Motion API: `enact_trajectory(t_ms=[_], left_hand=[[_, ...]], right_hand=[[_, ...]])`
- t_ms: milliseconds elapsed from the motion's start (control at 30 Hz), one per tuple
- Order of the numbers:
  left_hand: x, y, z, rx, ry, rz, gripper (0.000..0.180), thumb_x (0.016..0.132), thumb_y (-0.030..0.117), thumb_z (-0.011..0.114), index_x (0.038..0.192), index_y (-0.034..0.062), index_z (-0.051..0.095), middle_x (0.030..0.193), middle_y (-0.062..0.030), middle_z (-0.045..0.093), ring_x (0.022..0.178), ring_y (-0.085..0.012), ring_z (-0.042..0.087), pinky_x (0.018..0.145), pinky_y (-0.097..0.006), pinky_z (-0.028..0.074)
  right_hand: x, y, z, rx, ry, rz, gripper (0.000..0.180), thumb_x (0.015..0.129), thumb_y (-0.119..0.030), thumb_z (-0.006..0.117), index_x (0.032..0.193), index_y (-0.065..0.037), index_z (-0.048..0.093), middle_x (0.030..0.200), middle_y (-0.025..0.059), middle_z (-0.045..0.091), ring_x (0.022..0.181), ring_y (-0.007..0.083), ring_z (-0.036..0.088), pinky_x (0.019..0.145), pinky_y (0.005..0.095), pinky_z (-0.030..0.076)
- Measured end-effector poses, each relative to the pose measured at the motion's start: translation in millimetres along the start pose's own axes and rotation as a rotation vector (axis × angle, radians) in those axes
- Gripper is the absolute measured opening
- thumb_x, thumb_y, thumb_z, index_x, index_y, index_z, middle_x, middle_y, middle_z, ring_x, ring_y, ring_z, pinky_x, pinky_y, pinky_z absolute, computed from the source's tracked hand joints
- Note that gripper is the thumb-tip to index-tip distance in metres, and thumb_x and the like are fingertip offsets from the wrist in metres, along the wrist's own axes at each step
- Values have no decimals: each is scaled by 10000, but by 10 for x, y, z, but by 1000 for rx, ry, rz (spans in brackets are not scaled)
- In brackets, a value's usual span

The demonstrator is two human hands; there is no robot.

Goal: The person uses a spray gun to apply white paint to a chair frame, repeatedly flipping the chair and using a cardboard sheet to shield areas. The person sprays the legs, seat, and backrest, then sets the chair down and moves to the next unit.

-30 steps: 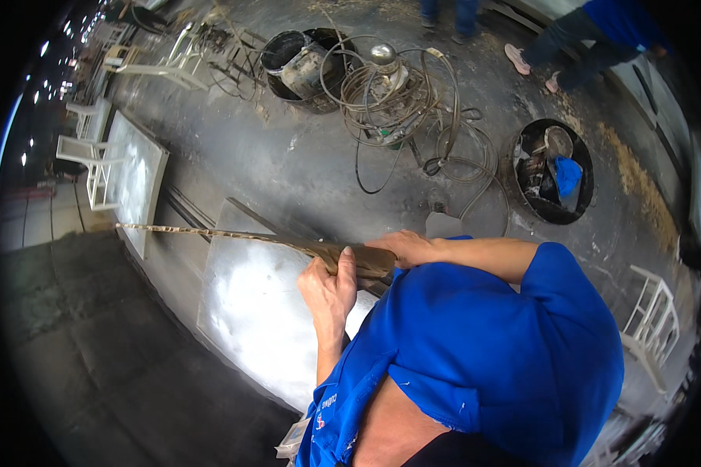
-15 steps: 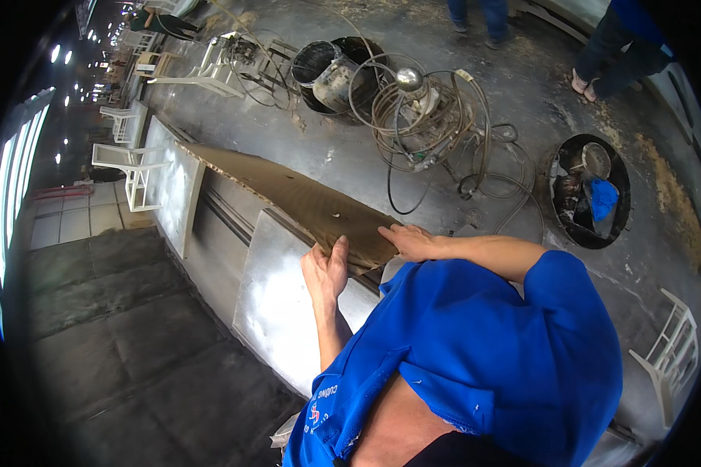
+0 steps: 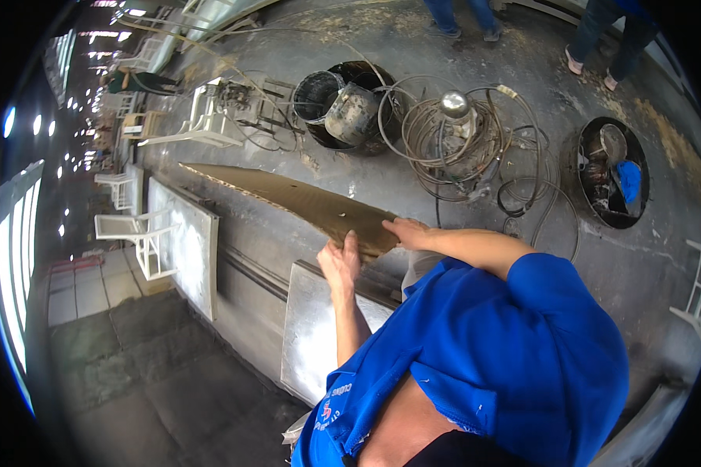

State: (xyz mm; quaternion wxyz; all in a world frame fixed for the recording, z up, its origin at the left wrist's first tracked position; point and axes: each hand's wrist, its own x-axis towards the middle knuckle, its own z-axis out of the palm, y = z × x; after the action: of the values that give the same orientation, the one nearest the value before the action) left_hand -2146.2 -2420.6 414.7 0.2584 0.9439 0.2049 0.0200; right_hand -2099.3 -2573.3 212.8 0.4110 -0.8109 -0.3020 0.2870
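While left hand and right hand grip long brown cardboard sheet, white panel below

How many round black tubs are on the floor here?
2: one black tub beyond the cardboard sheet, holding buckets; one at right past the hose coil. Others may be hidden.

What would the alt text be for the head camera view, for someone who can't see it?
Seen from above, a person in a blue shirt holds the near end of a long brown cardboard sheet with the left hand and right hand. On the grey concrete floor beyond lie coiled hoses, dark buckets and white panels.
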Motion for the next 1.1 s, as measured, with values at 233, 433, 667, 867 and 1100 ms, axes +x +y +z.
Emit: enact_trajectory(t_ms=[233,433,667,867,1100], left_hand=[[1349,-1365,1612,116,-208,221,529,979,463,620,859,-47,690,884,-317,699,877,-505,683,799,-551,544],[1417,-1646,3213,36,-474,-20,492,966,441,660,1009,-47,696,1001,-297,713,966,-470,690,867,-516,552],[1322,-1544,3769,-166,-418,-86,400,983,401,630,1077,20,712,1015,-287,714,975,-492,671,865,-532,542],[1646,-1197,3962,-216,-244,-43,326,993,305,652,1052,-13,689,924,-263,726,866,-481,691,810,-505,546],[1050,-1399,4382,-712,-533,-353,343,992,225,684,1268,21,667,1157,-72,733,1115,-181,654,954,-329,513]], right_hand=[[-28,344,51,-47,-30,452,664,903,-252,755,1465,-51,464,1340,244,593,1283,425,563,1060,499,476],[-1431,822,483,-64,-94,873,612,904,-327,740,1418,-41,570,1309,259,650,1205,453,617,1035,499,495],[-2234,996,1088,17,-190,986,614,909,-360,725,1403,-21,586,1307,262,650,1224,444,608,1067,476,484],[-2041,1052,1245,161,-334,1100,651,935,-418,689,1509,-166,510,1537,154,484,1436,376,418,1162,566,371],[-2161,1073,1258,212,-542,1136,688,938,-473,682,1546,-232,468,1662,91,285,1538,356,219,1168,707,268]])
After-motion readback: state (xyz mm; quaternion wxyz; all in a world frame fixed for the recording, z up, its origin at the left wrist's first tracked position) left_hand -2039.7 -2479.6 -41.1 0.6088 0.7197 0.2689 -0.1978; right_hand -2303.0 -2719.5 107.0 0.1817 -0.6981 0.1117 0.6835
